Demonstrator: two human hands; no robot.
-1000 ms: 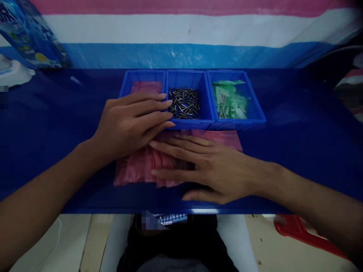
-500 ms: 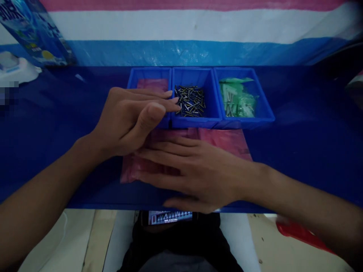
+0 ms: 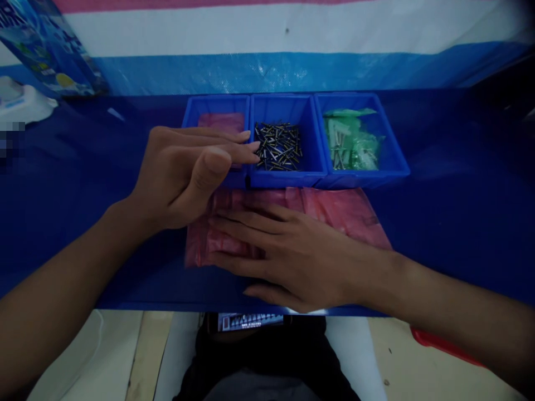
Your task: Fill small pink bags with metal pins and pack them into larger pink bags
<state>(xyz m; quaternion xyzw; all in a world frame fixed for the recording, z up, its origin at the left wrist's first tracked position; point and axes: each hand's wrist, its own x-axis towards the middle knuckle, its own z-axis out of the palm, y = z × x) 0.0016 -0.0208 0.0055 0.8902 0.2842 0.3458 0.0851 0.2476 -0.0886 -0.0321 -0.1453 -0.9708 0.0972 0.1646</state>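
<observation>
My right hand [image 3: 301, 256] lies flat, fingers stretched out, on a stack of pink plastic bags [image 3: 346, 214] spread on the blue table. My left hand [image 3: 188, 172] hovers just above the bags' left end, fingers extended toward the middle blue bin [image 3: 288, 178], which holds small dark screws [image 3: 279, 147]. It holds nothing that I can see. The left bin [image 3: 192, 111] contains more pink bags [image 3: 221, 120]. The right bin [image 3: 388, 161] holds green bags with screws [image 3: 351, 145].
A blue printed package [image 3: 45, 53] leans at the far left, beside a white object [image 3: 20, 103]. A striped tarp [image 3: 292, 50] backs the table. A phone [image 3: 251, 321] rests on my lap below the table edge. A red object [image 3: 443, 345] lies on the floor at right.
My left hand lifted off the pink bags and now hovers with its thumb raised. The right hand slid slightly left over the bags, uncovering more of them on the right.
</observation>
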